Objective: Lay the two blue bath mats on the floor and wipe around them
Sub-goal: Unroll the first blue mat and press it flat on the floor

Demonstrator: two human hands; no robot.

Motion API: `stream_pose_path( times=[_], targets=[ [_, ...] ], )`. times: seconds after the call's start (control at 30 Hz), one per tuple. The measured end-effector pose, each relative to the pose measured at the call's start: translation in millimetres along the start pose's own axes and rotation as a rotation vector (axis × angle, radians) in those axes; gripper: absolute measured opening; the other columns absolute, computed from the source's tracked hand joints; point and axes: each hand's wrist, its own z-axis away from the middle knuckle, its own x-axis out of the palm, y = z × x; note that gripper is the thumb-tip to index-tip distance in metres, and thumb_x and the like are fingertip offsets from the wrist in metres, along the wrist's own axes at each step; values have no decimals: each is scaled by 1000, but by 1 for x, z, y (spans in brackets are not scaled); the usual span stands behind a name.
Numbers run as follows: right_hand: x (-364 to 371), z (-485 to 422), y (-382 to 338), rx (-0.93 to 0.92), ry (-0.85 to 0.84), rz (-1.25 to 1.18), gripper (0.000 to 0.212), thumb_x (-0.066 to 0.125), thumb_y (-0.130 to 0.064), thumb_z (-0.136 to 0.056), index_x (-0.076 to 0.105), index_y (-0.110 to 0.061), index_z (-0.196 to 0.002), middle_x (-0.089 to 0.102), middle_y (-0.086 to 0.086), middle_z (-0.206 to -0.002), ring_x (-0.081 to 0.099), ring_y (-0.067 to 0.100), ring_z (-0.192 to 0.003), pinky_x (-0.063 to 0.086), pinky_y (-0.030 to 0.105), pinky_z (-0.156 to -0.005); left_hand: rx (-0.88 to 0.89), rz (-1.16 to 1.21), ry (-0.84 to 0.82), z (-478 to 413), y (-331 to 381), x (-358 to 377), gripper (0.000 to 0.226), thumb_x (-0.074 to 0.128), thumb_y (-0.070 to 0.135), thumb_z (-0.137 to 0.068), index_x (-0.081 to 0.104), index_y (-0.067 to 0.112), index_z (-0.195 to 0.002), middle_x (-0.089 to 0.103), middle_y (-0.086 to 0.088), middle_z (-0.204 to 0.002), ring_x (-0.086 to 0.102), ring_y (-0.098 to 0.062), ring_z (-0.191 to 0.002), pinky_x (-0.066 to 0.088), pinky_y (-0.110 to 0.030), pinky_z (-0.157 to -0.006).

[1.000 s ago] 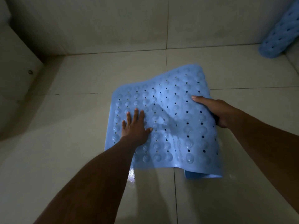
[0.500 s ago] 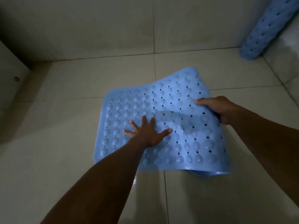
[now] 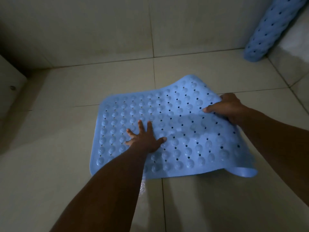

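Left hand, fingers spread flat, pins the blue studded rubber bath mat to the tiled floor; right hand pinches its raised edge, presumably to lower it (second rolled blue mat leans against the wall).

A mat lies mid-floor, its left part flat under the spread left hand, its right edge raised in the right hand, while a rolled mat leans in the far right corner against the wall.
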Motion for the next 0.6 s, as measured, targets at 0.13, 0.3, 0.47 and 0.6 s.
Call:
stream_pose_path(
  times=[0.13,0.3,0.47,0.6],
  targets=[
    [9,4,0,12,129,252,101,90,-51,-58,40,-10,-135,55,13,-134,56,37,-123,43,51,-106,38,-29,-7,-21,-14,-2,108,46,84,-81,-17,40,-157,-32,-3,-164,-21,-57,-146,10,-78,-113],
    [7,5,-8,103,-11,90,63,66,-51,-74,60,-8,-119,65,11,-102,65,32,-89,54,38,-78,64,-45,15,-31,-27,1,109,44,89,-77,-18,45,-155,-34,0,-162,-21,-54,-147,5,-79,-113],
    [-7,7,-9,187,-327,-95,35,63,-20,-89,61,-4,-120,73,15,-104,71,30,-84,58,36,-72,86,-95,15,-43,-35,5,119,25,104,-57,-23,48,-151,-34,-3,-163,-11,-48,-152,3,-78,-114],
    [-1,7,4,222,-373,-163,39,74,-23,-84,64,-7,-118,76,16,-104,75,33,-90,61,41,-76,103,-89,25,-37,-38,3,112,37,97,-69,-17,48,-154,-30,-1,-164,-19,-51,-149,3,-76,-115]
  ],
)
